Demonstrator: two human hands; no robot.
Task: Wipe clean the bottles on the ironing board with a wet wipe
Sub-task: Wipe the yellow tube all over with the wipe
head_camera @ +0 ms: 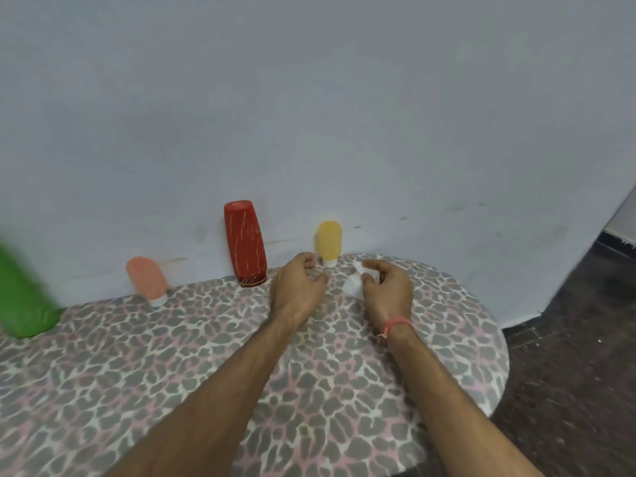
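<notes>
Near: leopard-print padded ironing board. Right hand, fingers pinching crumpled white wet wipe; left hand loosely curled, empty. Far edge, untouched: small yellow plastic bottle, tall red bottle, peach bottle, green bottle. Wiping seemingly not begun.

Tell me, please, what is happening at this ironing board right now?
A person stands at the ironing board with both hands out. The right hand holds a white wet wipe; the left hand is empty, fingers curled. Neither touches a bottle. Along the wall stand a green bottle, a pink bottle, a red bottle and a yellow bottle, the last nearest the hands.
</notes>
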